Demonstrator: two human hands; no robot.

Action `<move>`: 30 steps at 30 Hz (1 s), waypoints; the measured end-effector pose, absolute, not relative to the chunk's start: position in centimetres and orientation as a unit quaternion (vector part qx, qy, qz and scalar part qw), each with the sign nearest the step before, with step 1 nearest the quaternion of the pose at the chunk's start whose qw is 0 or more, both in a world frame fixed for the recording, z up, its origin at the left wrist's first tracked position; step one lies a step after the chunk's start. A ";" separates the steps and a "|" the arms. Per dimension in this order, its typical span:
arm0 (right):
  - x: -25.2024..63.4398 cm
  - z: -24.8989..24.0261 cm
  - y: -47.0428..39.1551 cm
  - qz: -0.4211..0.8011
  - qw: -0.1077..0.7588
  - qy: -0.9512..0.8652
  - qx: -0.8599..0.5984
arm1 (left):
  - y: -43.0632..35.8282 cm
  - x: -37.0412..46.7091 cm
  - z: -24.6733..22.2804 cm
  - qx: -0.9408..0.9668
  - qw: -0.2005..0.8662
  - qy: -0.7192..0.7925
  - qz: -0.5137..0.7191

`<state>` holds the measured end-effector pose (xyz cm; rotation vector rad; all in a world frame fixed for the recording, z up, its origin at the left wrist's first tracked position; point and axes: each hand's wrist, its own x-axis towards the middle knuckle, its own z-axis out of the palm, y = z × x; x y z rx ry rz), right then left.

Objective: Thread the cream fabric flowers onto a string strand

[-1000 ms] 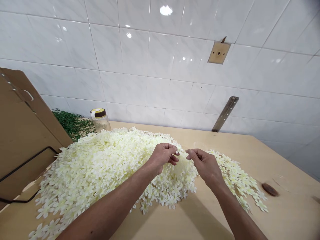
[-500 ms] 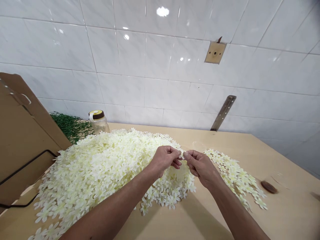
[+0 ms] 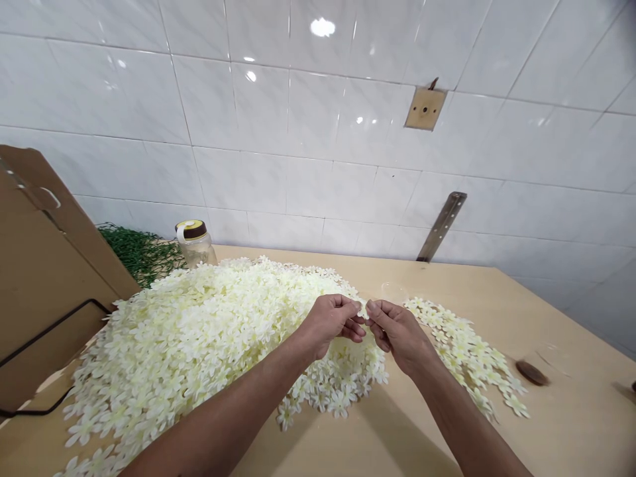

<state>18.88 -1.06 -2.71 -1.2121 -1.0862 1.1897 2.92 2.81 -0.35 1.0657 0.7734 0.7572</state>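
Between my two hands is a small pale artificial flower (image 3: pixel 363 309), mostly covered by fingertips. My left hand (image 3: pixel 338 320) pinches one side of it with thumb and forefinger, the other fingers curled below. From the other side my right hand (image 3: pixel 395 329) pinches it the same way, its tips close to the left ones. Beneath and left of my hands spreads a large heap of white-and-yellow artificial flowers (image 3: pixel 209 331). A smaller scatter of the same flowers (image 3: pixel 470 351) lies to the right, beyond my right forearm.
A bottle with a brown and yellow lid (image 3: pixel 195 244) stands behind the heap, beside green netting-like material (image 3: pixel 142 255). An open cardboard box (image 3: pixel 54 265) rises at the left. On the table (image 3: pixel 561 305) at the right lies a dark brown oval object (image 3: pixel 531 372). A metal bracket (image 3: pixel 441 227) is on the tiled wall.
Both hands stay pinched at the flower, with only a slight shift of the fingers and the left fingers a little lower. The camera view has moved slightly.
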 end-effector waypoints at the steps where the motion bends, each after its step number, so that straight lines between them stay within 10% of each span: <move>1: 18.8 -2.7 -1.1 0.494 0.537 -0.457 -0.509 | 2.8 3.0 -0.4 0.476 0.732 0.348 0.340; 9: 18.2 -3.1 -1.1 0.427 0.534 -0.483 -0.547 | 3.1 3.3 -1.4 0.447 0.747 0.345 0.351; 17: 17.8 -3.1 -1.6 0.101 0.513 -0.627 -0.578 | 3.2 3.1 -1.3 0.451 0.723 0.371 0.369; 30: 17.7 -3.5 -1.3 0.159 0.536 -0.598 -0.574 | 3.3 3.1 -1.1 0.444 0.748 0.360 0.337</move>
